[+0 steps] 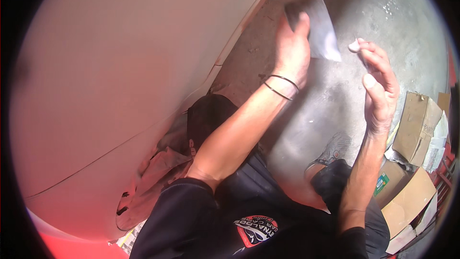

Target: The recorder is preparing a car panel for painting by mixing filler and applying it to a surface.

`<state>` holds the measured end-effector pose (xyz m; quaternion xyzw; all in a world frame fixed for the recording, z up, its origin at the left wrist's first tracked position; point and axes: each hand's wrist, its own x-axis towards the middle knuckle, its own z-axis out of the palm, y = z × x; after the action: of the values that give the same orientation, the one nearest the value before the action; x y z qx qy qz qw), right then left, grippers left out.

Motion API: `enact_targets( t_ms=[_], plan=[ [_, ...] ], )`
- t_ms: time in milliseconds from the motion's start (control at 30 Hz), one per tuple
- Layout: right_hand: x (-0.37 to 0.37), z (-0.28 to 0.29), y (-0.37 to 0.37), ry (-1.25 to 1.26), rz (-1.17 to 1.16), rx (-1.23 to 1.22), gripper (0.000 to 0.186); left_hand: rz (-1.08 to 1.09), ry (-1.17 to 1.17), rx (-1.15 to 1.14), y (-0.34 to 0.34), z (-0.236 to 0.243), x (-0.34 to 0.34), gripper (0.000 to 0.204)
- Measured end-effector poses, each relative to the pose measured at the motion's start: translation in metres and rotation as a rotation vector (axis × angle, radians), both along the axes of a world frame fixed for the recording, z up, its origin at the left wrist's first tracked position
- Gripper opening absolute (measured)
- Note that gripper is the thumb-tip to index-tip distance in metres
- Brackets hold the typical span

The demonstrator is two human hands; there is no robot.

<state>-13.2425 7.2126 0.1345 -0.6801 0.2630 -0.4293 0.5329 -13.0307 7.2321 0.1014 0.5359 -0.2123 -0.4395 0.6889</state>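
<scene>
In the head view, my left hand [293, 48] grips a thin, flat, grey sheet [325, 33], slightly blurred, thumb against it, above the rough, stained concrete floor [407, 38]. My right hand [379, 79], near the sheet, is loosely curled, thumb apart from fingers, a rounded white dab [354, 46] at the fingertips. A smooth, curved panel [105, 76] fills the left; creased cardboard [413, 124] lies right.
</scene>
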Motion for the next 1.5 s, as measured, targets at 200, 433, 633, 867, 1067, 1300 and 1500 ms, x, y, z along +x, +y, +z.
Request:
enact_targets(
  t_ms=[200,433,633,867,1067,1300,1500],
  plan=[
    [-0.003,0.003,0.007,0.162,0.067,0.047,0.053,-0.256,0.648,0.02,0.024,0.012,-0.002,0.045],
    [-0.032,0.094,-0.042,0.931,0.143,-0.513,0.042,-0.29,0.694,0.023,0.029,0.02,0.01,0.045],
    [0.012,0.158,-0.012,0.743,0.105,-0.751,0.036,-0.239,0.373,0.009,0.025,0.037,0.017,0.035],
    [0.014,0.13,0.004,0.912,0.163,-0.655,0.026,-0.256,0.201,-0.037,0.021,0.011,-0.008,0.038],
    [0.02,0.105,0.007,0.921,0.171,-0.46,0.028,-0.22,0.191,-0.035,0.022,0.009,0.0,0.038],
    [0.024,0.042,0.032,0.355,-0.022,-0.095,0.042,-0.268,0.84,0.034,0.019,0.009,0.011,0.045],
    [-0.034,0.036,0.014,0.867,-0.147,-0.331,0.044,-0.26,0.473,0.129,0.023,0.026,0.013,0.04]
  ],
)
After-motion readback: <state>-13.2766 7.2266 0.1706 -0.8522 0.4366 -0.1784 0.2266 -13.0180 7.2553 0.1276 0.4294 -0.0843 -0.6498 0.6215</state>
